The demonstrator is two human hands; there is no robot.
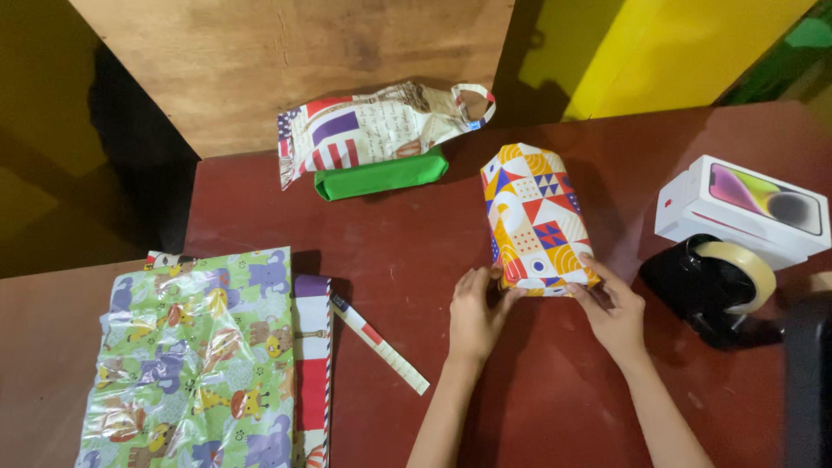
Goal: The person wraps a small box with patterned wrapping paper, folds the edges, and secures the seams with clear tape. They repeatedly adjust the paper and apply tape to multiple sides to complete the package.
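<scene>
nearly wrapped: geometric-patterned parcel (pixel 536 221) lying on the dark red table (pixel 416 251), paper closed over top and sides, near end apparently not yet folded shut or taped. left hand (pixel 475 314) and right hand (pixel 614 310) pressed on that near end, fingers partly curled, pinching the paper's edge. tape dispenser (pixel 712 286) untouched just right, white phone box (pixel 741 208) behind it, animal-print wrapping sheets (pixel 195 355) far left.
</scene>
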